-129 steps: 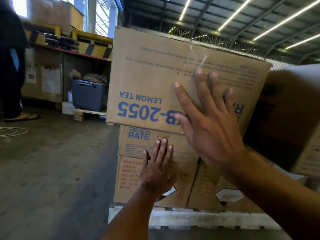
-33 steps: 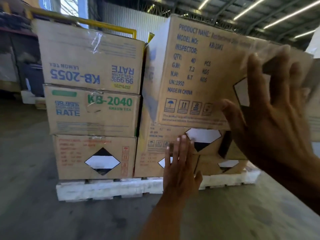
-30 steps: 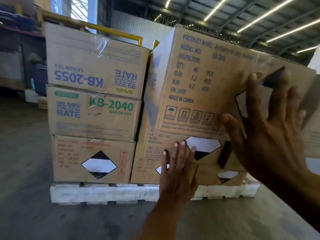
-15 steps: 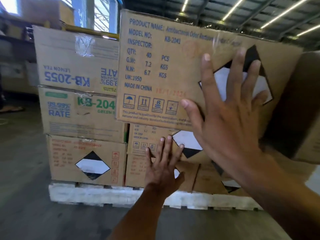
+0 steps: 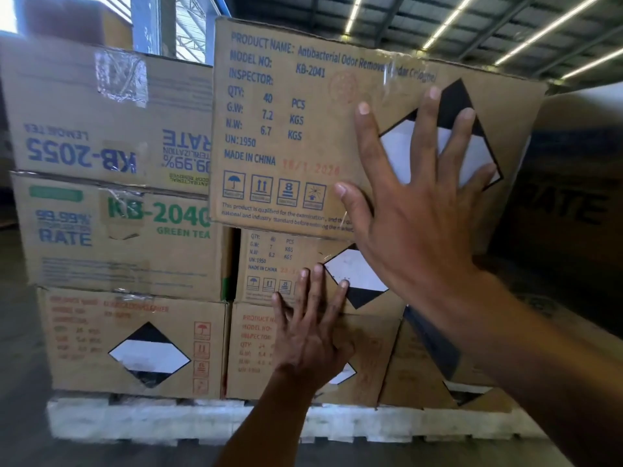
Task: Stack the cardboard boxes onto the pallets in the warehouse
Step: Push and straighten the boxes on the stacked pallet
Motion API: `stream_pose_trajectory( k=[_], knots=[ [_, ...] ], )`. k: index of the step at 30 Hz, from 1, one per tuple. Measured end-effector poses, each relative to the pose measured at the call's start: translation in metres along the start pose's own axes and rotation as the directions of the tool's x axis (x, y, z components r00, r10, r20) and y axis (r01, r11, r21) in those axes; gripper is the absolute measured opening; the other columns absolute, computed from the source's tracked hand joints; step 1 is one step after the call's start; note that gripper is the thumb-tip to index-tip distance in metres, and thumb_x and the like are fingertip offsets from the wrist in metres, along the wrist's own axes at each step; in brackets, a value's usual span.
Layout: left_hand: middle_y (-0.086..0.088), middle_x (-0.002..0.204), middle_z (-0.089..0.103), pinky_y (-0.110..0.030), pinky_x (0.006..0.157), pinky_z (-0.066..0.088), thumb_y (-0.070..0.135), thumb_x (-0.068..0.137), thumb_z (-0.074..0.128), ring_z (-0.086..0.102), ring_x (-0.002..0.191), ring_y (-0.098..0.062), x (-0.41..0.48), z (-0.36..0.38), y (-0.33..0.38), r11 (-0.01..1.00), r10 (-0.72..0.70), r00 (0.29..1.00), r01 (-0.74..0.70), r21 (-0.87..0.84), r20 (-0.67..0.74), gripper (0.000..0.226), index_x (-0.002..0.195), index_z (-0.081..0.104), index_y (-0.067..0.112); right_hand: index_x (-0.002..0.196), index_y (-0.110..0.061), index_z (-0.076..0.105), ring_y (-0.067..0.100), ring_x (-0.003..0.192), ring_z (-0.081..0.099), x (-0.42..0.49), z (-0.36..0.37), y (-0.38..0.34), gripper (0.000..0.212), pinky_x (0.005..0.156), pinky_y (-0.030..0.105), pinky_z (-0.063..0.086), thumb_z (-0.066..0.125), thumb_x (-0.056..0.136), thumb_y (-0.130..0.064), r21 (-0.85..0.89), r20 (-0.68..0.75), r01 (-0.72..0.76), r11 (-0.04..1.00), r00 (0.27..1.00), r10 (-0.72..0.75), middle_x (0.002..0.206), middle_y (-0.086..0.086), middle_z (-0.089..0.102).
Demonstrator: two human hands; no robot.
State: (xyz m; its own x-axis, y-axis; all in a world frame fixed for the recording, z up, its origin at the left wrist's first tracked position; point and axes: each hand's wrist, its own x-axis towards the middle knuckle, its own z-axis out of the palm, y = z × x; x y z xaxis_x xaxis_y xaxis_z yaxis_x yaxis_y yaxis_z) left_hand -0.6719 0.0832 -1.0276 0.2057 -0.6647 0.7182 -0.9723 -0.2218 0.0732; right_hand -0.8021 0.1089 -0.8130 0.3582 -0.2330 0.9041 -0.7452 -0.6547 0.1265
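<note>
The brown cardboard box marked KB-2041 [image 5: 286, 129] is set on top of the right-hand pile, on the white wooden pallet [image 5: 135, 423]. It seems to stick out nearer than the brown box under it [image 5: 269, 261]. The right grip [image 5: 414, 214] is spread flat on its front. The left grip [image 5: 310, 335] is spread flat lower down the pile. The top box is likely being squared up. Next, a straight push to the far side is needed.

Dim warehouse interior, bright ceiling strip lights [image 5: 353, 11], window [image 5: 190, 26] glare, soft blur, wide-angle edge distortion
</note>
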Motion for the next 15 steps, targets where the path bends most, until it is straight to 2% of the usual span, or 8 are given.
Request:
stream_pose_trajectory(
  k=[3,9,15],
  knots=[
    [-0.014,0.168,-0.004,-0.075,0.108,0.023,0.054,0.073,0.062,-0.003,0.154,-0.034,0.000,0.004,-0.001,1.000,0.008,1.000,-0.008,-0.001,-0.028,0.100,0.160,0.020,0.029,0.160,-0.036,0.012,0.057,0.148,-0.004,0.007,0.018,0.002,0.068,0.099,0.086,0.011,0.029,0.099,-0.063,-0.005,0.004,-0.008,1.000,1.000,0.008,0.166,0.024,-0.001],
    [-0.017,0.167,0.005,-0.076,0.106,0.027,0.056,0.068,0.063,0.010,0.153,-0.039,0.001,0.005,-0.002,1.000,0.020,0.999,-0.020,0.013,-0.033,0.104,0.159,0.022,0.027,0.160,-0.039,0.008,0.054,0.149,-0.005,0.026,0.061,0.007,0.069,0.102,0.084,0.011,0.021,0.098,-0.065,-0.027,0.061,-0.034,0.999,0.997,0.036,0.167,0.020,-0.005],
    [-0.017,0.167,0.008,-0.076,0.105,0.029,0.056,0.070,0.061,0.013,0.152,-0.039,0.004,0.004,-0.003,1.000,0.024,0.999,-0.023,0.015,-0.029,0.099,0.159,0.026,0.028,0.160,-0.039,-0.001,0.052,0.149,-0.011,0.041,0.089,0.009,0.068,0.104,0.083,0.009,0.027,0.102,-0.063,-0.051,0.125,-0.044,0.998,0.991,0.050,0.166,0.018,-0.015]
  ],
)
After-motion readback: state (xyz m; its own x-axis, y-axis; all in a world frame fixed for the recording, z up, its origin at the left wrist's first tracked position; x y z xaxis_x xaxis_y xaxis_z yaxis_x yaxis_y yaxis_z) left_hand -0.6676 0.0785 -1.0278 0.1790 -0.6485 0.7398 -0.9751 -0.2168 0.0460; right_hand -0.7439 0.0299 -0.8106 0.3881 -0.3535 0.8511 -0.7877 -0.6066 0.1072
